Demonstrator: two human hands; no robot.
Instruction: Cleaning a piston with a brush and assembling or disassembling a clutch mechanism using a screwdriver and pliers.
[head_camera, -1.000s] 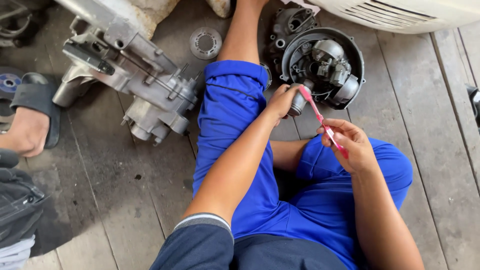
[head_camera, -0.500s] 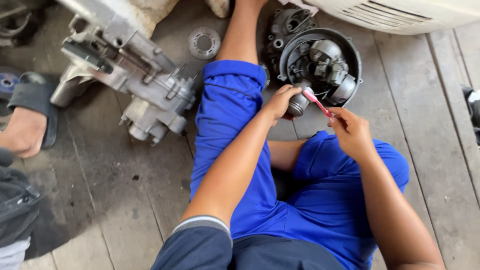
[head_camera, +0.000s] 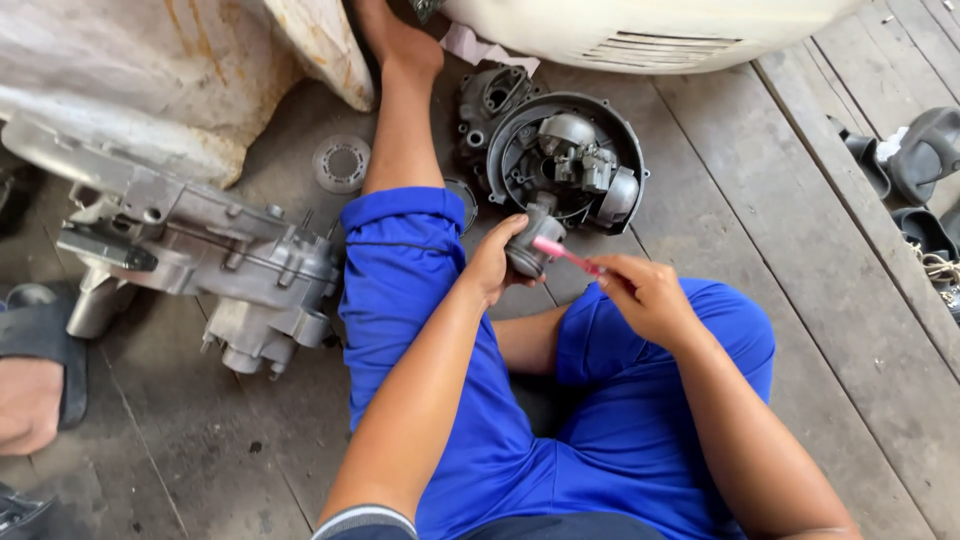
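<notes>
We see no packages, labels, signs or screens anywhere in the frame; only bare metal parts, wooden floorboards and cloth appear, none of them carrying a visible tag.

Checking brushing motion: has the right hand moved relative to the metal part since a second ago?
Yes. The right hand with the pink brush has come closer to the small metal part in the left hand; bristles now touch it.
</notes>
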